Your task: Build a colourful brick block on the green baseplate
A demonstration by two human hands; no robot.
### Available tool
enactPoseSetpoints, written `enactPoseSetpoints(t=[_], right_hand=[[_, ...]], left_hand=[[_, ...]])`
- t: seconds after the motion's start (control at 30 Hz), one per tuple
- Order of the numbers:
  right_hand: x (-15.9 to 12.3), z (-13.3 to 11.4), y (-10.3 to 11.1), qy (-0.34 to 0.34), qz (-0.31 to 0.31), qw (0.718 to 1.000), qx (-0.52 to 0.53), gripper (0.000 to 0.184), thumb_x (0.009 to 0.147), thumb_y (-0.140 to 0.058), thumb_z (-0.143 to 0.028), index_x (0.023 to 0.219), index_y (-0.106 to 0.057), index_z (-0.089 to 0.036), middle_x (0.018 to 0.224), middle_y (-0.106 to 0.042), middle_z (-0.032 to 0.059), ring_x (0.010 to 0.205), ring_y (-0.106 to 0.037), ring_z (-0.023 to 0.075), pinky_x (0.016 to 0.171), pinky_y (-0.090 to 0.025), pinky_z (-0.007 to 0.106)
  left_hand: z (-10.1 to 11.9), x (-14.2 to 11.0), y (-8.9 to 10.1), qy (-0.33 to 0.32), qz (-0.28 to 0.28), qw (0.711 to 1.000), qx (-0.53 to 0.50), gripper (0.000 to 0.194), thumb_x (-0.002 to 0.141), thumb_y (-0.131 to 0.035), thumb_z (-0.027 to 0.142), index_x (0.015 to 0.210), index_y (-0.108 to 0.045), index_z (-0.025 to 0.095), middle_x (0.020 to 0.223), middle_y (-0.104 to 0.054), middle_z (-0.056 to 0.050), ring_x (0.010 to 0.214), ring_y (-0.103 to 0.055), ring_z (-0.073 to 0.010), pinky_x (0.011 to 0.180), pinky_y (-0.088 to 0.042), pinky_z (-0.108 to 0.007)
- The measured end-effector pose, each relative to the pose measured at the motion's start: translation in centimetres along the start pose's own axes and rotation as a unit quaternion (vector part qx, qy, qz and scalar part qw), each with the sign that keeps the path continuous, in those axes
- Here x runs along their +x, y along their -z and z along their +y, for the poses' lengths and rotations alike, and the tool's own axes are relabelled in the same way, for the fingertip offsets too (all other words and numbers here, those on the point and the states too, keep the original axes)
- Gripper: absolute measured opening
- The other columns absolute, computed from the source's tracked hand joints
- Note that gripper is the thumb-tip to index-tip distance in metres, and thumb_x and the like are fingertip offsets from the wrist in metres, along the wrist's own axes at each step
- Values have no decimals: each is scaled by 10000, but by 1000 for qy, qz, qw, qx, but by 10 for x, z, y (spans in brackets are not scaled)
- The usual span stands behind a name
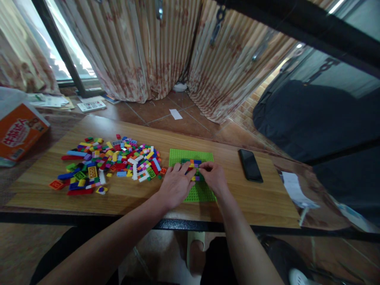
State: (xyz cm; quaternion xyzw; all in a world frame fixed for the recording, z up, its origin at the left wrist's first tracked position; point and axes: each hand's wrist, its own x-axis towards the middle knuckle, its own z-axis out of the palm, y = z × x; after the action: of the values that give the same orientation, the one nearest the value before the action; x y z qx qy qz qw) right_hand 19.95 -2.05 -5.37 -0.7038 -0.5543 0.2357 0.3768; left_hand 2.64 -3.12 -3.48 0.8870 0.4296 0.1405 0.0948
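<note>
A light green studded baseplate point(198, 194) lies on the wooden table, with a small structure of toy bricks point(194, 162) in several colours standing on it. My left hand point(175, 184) rests over the plate's left side, fingers stretched toward the bricks and touching or nearly touching them. From the right, my right hand point(214, 177) reaches to the structure's edge, its thumb and fingertips pinched together. Whatever sits between those fingertips is too small and hidden to make out. Loose toy bricks point(115, 156) are heaped left of the plate, the nearest close to my left hand.
A black phone point(250, 165) lies on the wooden tabletop point(237, 206) right of the plate. An orange and white box point(22, 130) stands at far left. Papers point(292, 188) lie by the right end. Patterned curtains point(133, 51) hang beyond, and a dark metal bar crosses overhead.
</note>
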Motion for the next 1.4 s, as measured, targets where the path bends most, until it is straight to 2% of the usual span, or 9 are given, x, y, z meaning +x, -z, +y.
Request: enactPoseSetpoints(t=[0.23,0.5,0.67,0.8,0.93,1.13,1.27,1.4], right_hand=[[3,2,-3,-14,-9,1000,-14,113,704,-615,-209,754,-714,-187,747,-727,38,692,-658,178,713,-518,324],[-1,-2,-1,7,-13,1000,-16,133,709,-583,-214,747,-707,-183,742,-724,45,686,-647,181,702,-505,320],[-2,2,2,11,-19,1000,19,169,724,-579,-293,756,-700,-180,736,-722,41,688,-647,181,695,-501,307],[0,1,2,-17,16,999,31,221,741,-569,-331,787,-710,-167,773,-731,66,735,-662,206,726,-503,328],[-1,-8,1,-20,70,997,23,256,761,-560,-346,831,-712,-153,813,-731,92,759,-664,229,732,-499,352],[-12,-28,-9,56,82,994,40,241,827,-545,-348,878,-687,-159,830,-709,79,763,-641,206,736,-498,342],[-29,-47,-28,137,29,990,18,202,877,-524,-314,872,-681,-187,831,-687,57,761,-620,187,713,-488,321],[-49,-63,-52,244,-52,968,-25,177,905,-510,-241,930,-683,-211,875,-673,52,835,-610,191,784,-487,340]], left_hand=[[3,2,-3,10,1,1000,22,354,942,-438,307,1266,-563,240,1402,-491,-91,1085,-497,-297,848,-436,-463],[3,-2,-2,1,19,999,27,358,925,-493,315,1270,-557,245,1403,-496,-92,1077,-507,-283,850,-433,-438],[-2,-4,-3,-10,32,999,2,389,920,-514,351,1294,-546,248,1400,-506,-91,1095,-530,-292,888,-454,-461],[-11,-3,2,-2,61,996,-63,375,945,-468,323,1299,-547,228,1393,-517,-102,1130,-568,-268,939,-481,-440],[-29,1,16,36,144,979,-139,344,949,-454,281,1245,-587,167,1341,-563,-116,1145,-589,-220,991,-480,-370],[-77,2,53,147,261,932,-202,296,897,-514,251,1129,-653,130,1097,-691,-97,809,-654,-168,846,-534,-344],[-107,-4,69,219,330,889,-229,299,872,-531,271,1087,-682,129,976,-720,-77,752,-646,-158,776,-533,-313],[-123,-10,75,250,360,862,-255,298,852,-544,287,1051,-706,136,916,-736,-67,706,-645,-157,711,-525,-295]])
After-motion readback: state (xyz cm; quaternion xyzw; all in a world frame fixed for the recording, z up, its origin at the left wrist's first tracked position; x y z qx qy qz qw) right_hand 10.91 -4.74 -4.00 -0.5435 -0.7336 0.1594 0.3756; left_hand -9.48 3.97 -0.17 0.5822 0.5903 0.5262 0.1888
